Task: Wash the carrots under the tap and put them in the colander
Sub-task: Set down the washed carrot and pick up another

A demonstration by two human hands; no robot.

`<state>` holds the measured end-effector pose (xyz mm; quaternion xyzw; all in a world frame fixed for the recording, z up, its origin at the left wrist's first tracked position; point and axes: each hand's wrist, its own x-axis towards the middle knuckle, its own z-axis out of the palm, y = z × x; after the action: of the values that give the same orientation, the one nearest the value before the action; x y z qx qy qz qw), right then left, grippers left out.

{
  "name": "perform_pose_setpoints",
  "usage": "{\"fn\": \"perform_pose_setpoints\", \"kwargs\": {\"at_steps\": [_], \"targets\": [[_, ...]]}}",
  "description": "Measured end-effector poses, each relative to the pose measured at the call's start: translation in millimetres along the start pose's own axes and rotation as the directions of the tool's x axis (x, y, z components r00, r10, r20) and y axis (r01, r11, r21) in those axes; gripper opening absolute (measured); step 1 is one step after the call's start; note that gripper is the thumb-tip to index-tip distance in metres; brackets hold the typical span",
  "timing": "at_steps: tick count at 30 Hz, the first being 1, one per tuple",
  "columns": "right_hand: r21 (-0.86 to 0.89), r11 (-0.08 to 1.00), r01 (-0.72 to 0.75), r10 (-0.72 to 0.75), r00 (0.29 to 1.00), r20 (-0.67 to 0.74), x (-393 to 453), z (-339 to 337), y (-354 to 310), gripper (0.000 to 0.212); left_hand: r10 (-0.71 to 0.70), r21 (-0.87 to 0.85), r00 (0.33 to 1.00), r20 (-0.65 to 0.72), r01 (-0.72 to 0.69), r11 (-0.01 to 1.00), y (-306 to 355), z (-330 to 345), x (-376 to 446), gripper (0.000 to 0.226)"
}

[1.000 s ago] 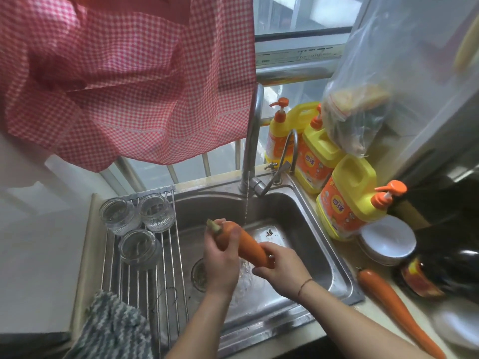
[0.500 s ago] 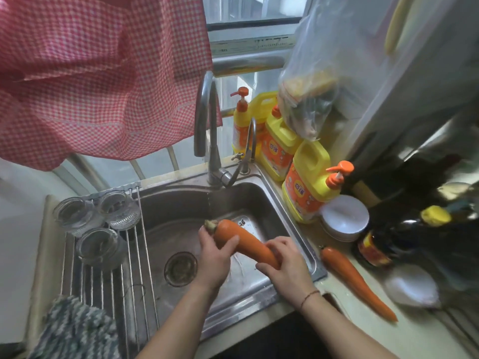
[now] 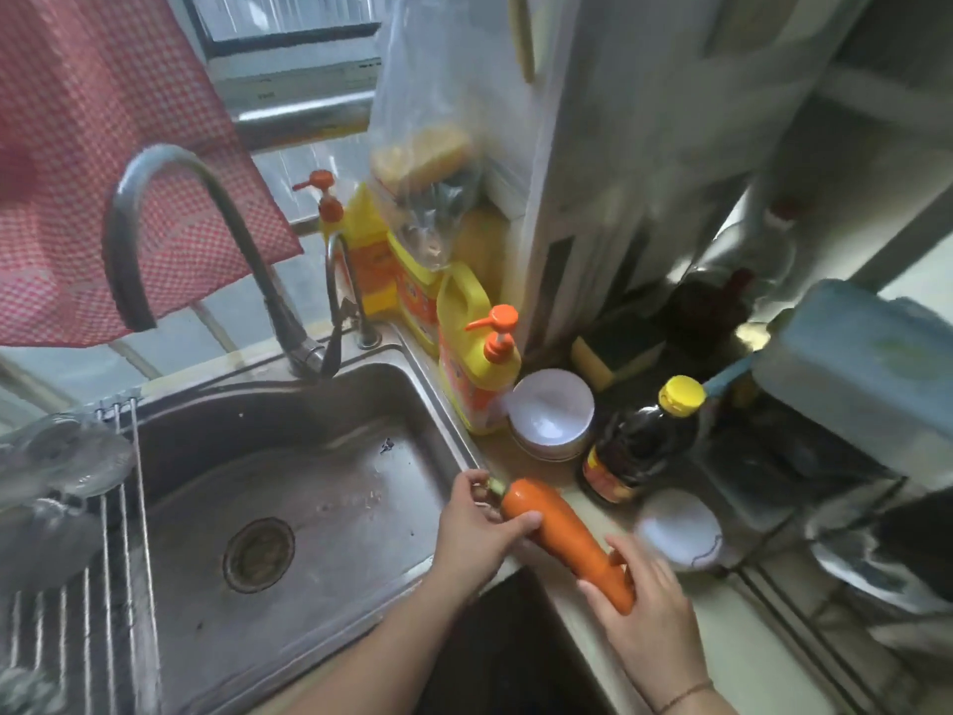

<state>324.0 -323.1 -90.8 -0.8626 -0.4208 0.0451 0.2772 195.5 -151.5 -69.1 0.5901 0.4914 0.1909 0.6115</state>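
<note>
Carrot (image 3: 562,539): one, orange, held in the air over the sink's right rim and the counter edge, stem end up-left, tip down-right.

Left hand (image 3: 477,528): grips the thick stem end, thumb (image 3: 521,521) curled across the top of the carrot, fingers wrapped behind near the stub.

Right hand (image 3: 644,611): holds the narrow tip end from below, fingers curled round it; the tip shows past the thumb side. The carrot spans the gap between both hands.

Sink (image 3: 170,420): steel, left of the carrot, wet floor, round drain (image 3: 258,554) near the middle.

Tap (image 3: 170,219): curved spout over the sink's back left; no stream can be made out.

Rack (image 3: 118,559): wire, across the sink's left side, upturned glasses (image 3: 62,456) on it, blurred.

Soap bottles (image 3: 474,363): yellow, orange pumps, in a row behind the sink's right corner.

Bowl (image 3: 552,415): white, just beside the nearest soap bottle.

Sauce bottle (image 3: 639,441): dark, yellow cap, right of the bowl.

Cloth (image 3: 103,147): red check, hanging upper left.

Bag (image 3: 428,147): clear plastic, hanging above the soap bottles.
</note>
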Motion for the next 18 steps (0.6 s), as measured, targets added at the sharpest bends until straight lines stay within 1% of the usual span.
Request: {"fn": "perform_pose_setpoints", "kwargs": {"at_steps": [2,4,6,8,12,15,18], "targets": [[-0.015,0.996,0.086,-0.087,0.994,-0.067,-6.1,4.3,14.3,0.041,-0.005,0.092,1.000,0.009,0.004,0.996,-4.9,4.8,-2.1,0.068],[-0.017,0.991,0.130,-0.131,0.985,-0.114,-9.1,9.9,23.7,0.042,-0.012,0.145,1.000,0.013,0.010,0.989,-8.5,7.8,-3.6,0.072],[0.005,0.992,0.124,-0.123,0.983,-0.136,-9.0,14.9,27.1,0.039,0.005,0.182,1.000,0.010,-0.007,0.983,-10.0,10.0,-2.2,0.073],[0.022,0.990,0.139,-0.135,0.984,-0.120,-6.4,18.6,28.2,0.036,0.020,0.207,0.999,0.024,-0.025,0.978,-8.1,10.9,0.6,0.073],[-0.004,0.978,0.206,-0.206,0.976,-0.075,-3.8,22.0,29.1,0.031,0.014,0.295,0.997,0.072,-0.035,0.955,-6.5,7.8,4.6,0.080],[-0.096,0.980,0.175,-0.179,0.983,-0.032,-2.3,22.7,24.1,0.035,0.004,0.395,0.995,0.097,-0.042,0.918,-4.8,8.4,4.9,0.087],[-0.141,0.978,0.153,-0.154,0.988,0.002,-0.3,20.9,18.6,0.036,0.052,0.462,0.992,0.115,-0.100,0.881,-3.8,10.8,4.8,0.085]]}}
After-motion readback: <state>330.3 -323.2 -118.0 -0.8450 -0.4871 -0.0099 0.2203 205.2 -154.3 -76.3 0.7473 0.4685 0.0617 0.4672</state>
